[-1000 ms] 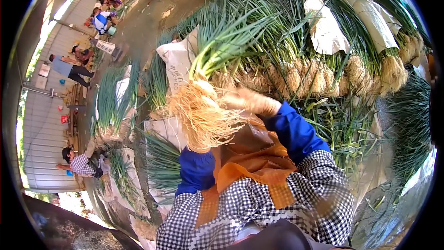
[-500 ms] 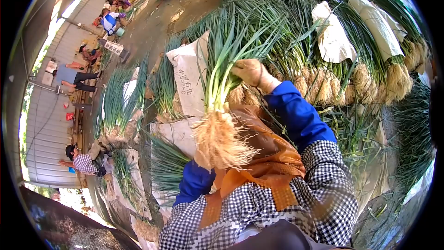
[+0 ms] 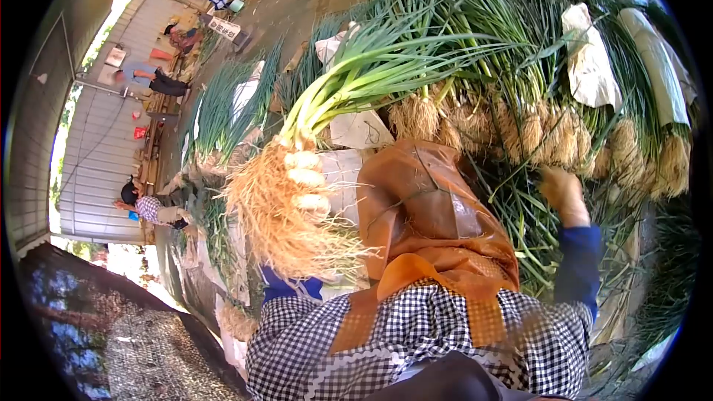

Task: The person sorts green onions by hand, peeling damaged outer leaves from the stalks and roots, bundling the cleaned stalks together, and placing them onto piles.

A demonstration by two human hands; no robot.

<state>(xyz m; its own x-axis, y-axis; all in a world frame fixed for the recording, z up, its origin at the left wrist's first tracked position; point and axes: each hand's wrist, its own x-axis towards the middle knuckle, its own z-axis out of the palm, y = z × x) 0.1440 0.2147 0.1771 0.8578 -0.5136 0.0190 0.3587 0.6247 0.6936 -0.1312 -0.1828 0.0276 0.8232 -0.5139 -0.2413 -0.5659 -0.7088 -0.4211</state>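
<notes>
Green onions fill the curled left hand; the right hand is outstretched, grip unclear.

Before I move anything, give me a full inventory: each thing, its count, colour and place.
Scallion bunch: one, green with tan roots, held up centre-left.
Scallion row: too many to count, green with tan roots, ahead.
Covers: at least two, white, over the row's right part.
Sack: at least one, white, behind the bunch.
Loose greens: uncounted, green, right of the apron.
Sign: one, white with dark characters, upper left.
Other people: at least four, mixed clothing, left background.
Corrugated wall: one, pale grey, far left.
Apron: one, orange-brown, on the lap.
Left hand: one, bare, around the bunch.
Right hand: one, bare, near the row's roots.
</notes>
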